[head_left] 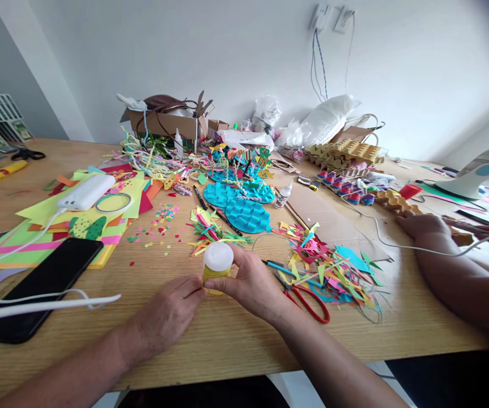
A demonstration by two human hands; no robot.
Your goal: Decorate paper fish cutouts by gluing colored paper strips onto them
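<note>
A small jar (220, 259) with a white lid and yellow sides stands upright near the front of the table. My right hand (252, 283) is wrapped around it from the right, thumb across its front. Against the jar's left side, the fingertips of my left hand (171, 311) are pressed together; what they pinch, if anything, is hidden. Just behind the jar lie coloured paper strips (205, 226) and a blue egg-carton piece (248, 215). Red-handled scissors (310, 303) rest to the right, beside a heap of paper scraps (333, 272).
At left are a black phone (35, 289), a white power bank (86, 191) with cables, and coloured paper sheets (23, 243). A glue bottle (284, 195) stands behind. Another person's hand (425, 225) is at the right near egg cartons (346, 152). Boxes (163, 124) line the wall.
</note>
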